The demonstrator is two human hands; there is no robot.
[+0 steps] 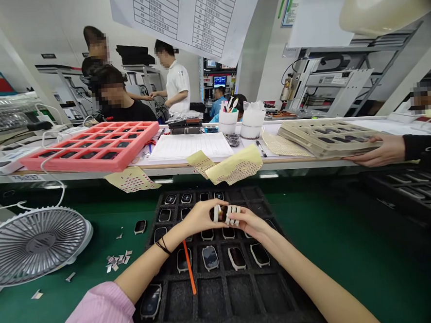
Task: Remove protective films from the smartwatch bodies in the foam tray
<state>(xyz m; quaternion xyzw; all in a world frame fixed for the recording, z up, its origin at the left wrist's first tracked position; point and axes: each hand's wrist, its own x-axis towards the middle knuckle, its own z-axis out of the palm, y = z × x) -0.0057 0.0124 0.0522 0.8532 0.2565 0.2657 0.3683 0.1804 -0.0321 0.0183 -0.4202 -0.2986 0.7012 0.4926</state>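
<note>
Both my hands meet above the black foam tray (210,322). My left hand (200,215) and my right hand (250,222) are closed around a small dark piece with pale edges, seemingly a smartwatch body (224,213), largely covered by fingers. Whitish bands, perhaps finger cots, show on the fingertips. Below, rectangular watch bodies with dark screens sit in the tray's compartments, such as one watch (210,258) and another watch (237,258). An orange stick (190,270) slants across the tray, its upper end disappearing behind my left forearm.
A grey fan (41,243) stands left, near scattered small strips (117,260) and a single watch (140,227) on the green mat. On the shelf are a pink foam tray (118,162) and beige trays (316,143), gripped by another person's hand (379,150). Several people appear behind.
</note>
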